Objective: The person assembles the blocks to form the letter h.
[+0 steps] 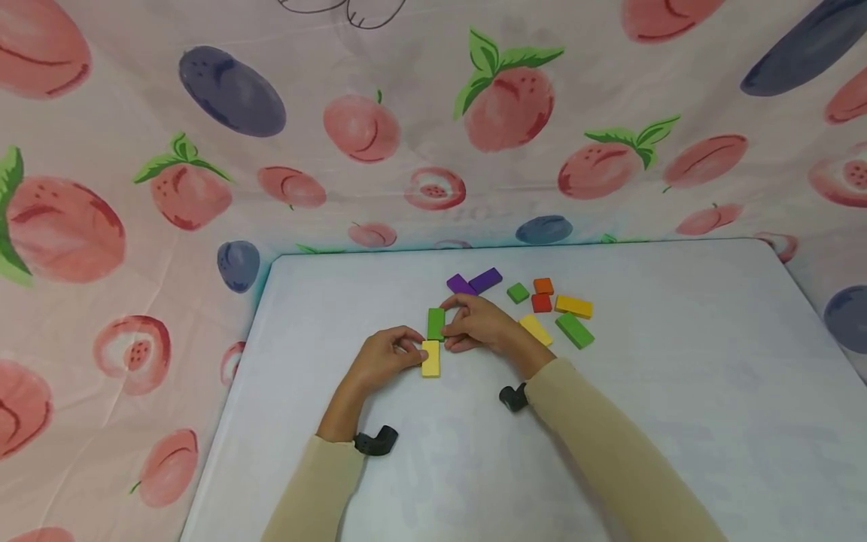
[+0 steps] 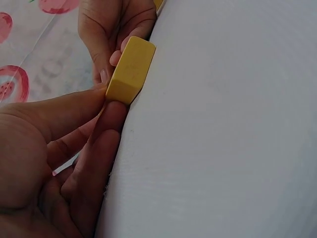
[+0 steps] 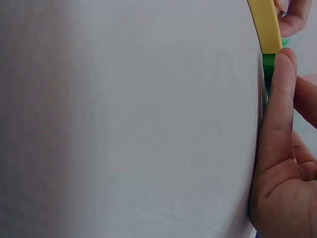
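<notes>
Near the middle of the white table, a yellow block (image 1: 431, 365) and a green block (image 1: 435, 322) lie end to end in a line, the green one farther away. My left hand (image 1: 381, 360) pinches the yellow block from its left, thumb and fingertips at its edges. From the right, my right hand (image 1: 477, 325) holds the green block, with the index finger by its far corner and the thumb at its side. The right wrist view shows the yellow block (image 3: 267, 29) meeting the green block (image 3: 268, 64), which is mostly behind the fingers.
Behind the right hand lie two purple blocks (image 1: 485, 280), a small green block (image 1: 518, 293), an orange block (image 1: 543, 286) and a red block (image 1: 541, 303). Farther right are two yellow blocks (image 1: 573, 306) and a longer green block (image 1: 574, 330). A fruit-patterned cloth (image 1: 379, 196) borders the table.
</notes>
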